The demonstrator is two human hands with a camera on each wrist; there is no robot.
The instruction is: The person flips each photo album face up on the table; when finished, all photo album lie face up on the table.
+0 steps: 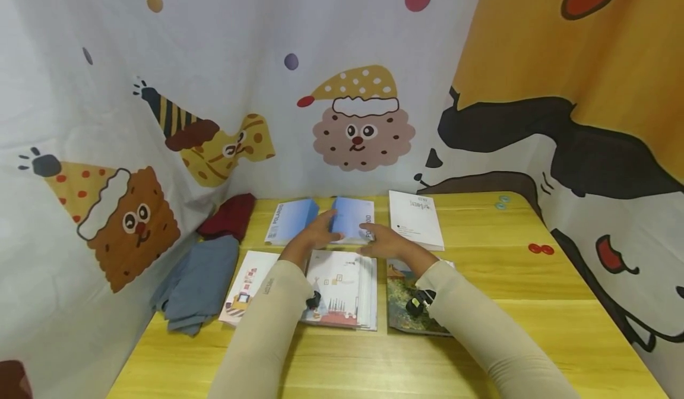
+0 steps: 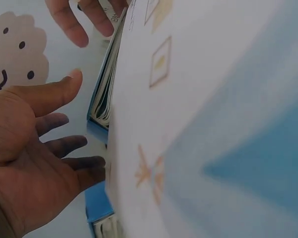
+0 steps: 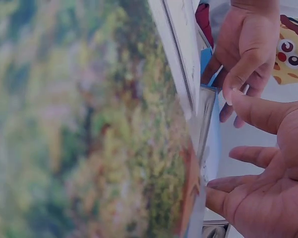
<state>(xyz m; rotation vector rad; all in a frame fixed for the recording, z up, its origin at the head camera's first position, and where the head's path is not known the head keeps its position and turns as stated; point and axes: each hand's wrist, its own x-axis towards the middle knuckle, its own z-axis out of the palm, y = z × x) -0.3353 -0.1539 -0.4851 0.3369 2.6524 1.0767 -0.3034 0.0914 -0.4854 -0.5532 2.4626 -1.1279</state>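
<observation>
In the head view, my left hand point(image 1: 319, 231) hovers at the left edge of a blue book point(image 1: 350, 215) marked POLAROID. At its right edge is my right hand point(image 1: 387, 243). Both hands have spread fingers and grip nothing; whether the fingertips touch the book cannot be made out. The left wrist view shows my left hand point(image 2: 44, 144) palm up beside blue-covered books with page edges point(image 2: 103, 89). From the right wrist, my right hand point(image 3: 268, 158) has thumb and fingers apart. A picture book point(image 1: 336, 286) with a pale cover lies below the hands.
Another blue POLAROID book point(image 1: 288, 221) lies left, a white book point(image 1: 417, 224) right. In front are a truck-cover book point(image 1: 246, 286) and a landscape-cover book point(image 1: 401, 310). Grey cloth point(image 1: 200, 286) and dark red cloth point(image 1: 227, 218) lie left; red buttons point(image 1: 541, 249) and blue ones point(image 1: 502, 202) right.
</observation>
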